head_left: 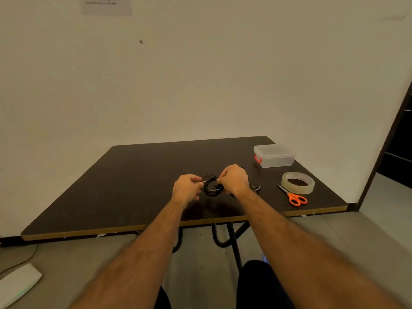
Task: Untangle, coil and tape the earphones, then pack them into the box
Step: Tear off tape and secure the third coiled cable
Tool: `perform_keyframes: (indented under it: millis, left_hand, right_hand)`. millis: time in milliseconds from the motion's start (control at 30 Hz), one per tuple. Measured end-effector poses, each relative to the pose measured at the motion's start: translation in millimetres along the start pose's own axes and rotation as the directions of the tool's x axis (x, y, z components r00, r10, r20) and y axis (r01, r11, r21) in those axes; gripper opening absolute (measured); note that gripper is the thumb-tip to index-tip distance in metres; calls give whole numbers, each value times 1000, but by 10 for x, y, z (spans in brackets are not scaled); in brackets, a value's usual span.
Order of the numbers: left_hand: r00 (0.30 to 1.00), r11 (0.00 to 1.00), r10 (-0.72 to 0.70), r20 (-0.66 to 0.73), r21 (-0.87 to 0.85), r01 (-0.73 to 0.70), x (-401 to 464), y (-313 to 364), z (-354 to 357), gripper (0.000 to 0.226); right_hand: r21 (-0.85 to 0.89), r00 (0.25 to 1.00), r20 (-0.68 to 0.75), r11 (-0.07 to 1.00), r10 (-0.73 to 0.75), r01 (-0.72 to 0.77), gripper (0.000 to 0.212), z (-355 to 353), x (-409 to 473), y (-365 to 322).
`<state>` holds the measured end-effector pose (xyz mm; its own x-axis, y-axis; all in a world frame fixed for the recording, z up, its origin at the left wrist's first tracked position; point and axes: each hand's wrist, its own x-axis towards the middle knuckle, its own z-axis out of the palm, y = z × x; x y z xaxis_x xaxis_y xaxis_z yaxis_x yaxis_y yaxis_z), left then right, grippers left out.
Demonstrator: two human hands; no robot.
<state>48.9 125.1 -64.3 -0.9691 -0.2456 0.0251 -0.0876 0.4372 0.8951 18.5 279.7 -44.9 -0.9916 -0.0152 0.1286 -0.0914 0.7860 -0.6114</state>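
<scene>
The black earphones (211, 186) form a small coil held just above the dark table (124, 186), between my two hands. My left hand (186, 188) pinches the coil's left side. My right hand (234, 179) pinches its right side with curled fingers. A loose end of the cable (256, 188) trails on the table to the right of my right wrist. The clear plastic box (274, 156) with a red latch stands lidded at the back right. A roll of clear tape (298, 182) lies in front of it.
Orange-handled scissors (293, 196) lie next to the tape roll near the table's right front edge. A wall stands close behind the table. A white device (17, 284) and a cable lie on the floor at the left.
</scene>
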Motion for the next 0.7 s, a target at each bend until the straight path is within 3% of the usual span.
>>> perform_keyframes:
  millis: [133, 233, 467, 700]
  left_hand:
    - [998, 984, 24, -55, 177, -14, 202, 17, 53, 23]
    - [999, 942, 32, -20, 334, -23, 331, 11, 95, 20]
    - [994, 854, -100, 46, 516, 62, 566, -7, 109, 23]
    - [986, 891, 146, -81, 445, -96, 763, 173, 259, 25]
  right_hand:
    - [-74, 1000, 23, 997, 3, -1, 13, 115, 190, -5]
    - [-153, 999, 51, 988, -8, 16, 13, 178, 309, 4]
    - [-284, 988, 148, 955, -49, 90, 16, 57, 537, -23]
    - [-247, 996, 40, 965, -76, 83, 18, -330, 833, 229]
